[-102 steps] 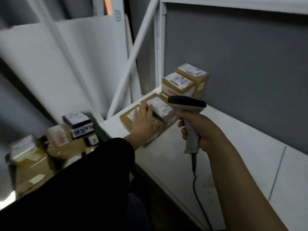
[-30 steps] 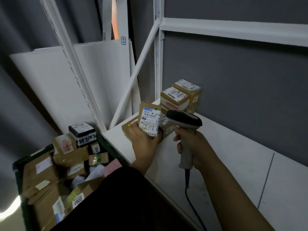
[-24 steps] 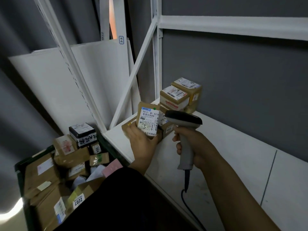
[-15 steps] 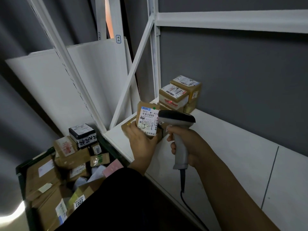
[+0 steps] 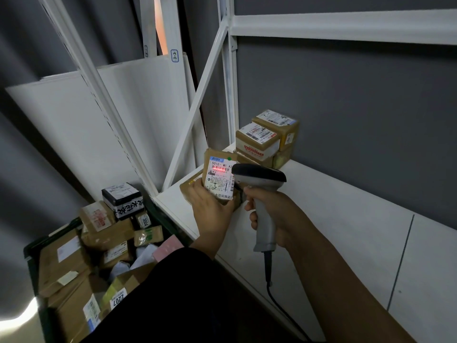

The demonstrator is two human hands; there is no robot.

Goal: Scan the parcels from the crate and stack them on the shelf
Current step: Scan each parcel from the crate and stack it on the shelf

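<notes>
My left hand [image 5: 210, 206] holds a small brown parcel [image 5: 218, 175] upright above the shelf's left end, its white label facing me. A red scan line glows across the label's barcode. My right hand [image 5: 269, 214] grips a grey handheld scanner [image 5: 259, 179], its dark head just right of the label and pointed at it. Beneath the held parcel a flat brown parcel [image 5: 191, 188] lies on the white shelf [image 5: 333, 219]. Two labelled parcels [image 5: 259, 139] are stacked in the shelf's back left corner. The dark green crate [image 5: 29, 253] at lower left holds several parcels.
The scanner's cable [image 5: 279, 300] hangs down over the shelf's front edge. White upright posts and a diagonal brace [image 5: 197, 100] frame the shelf's left end. A white board [image 5: 74, 125] leans behind the crate. A black box with white lettering [image 5: 122, 199] tops the crate's pile.
My left hand lifted the small parcel off the shelf and turned its label toward me. The scanner moved left up to the label, and its red line now lights the barcode.
</notes>
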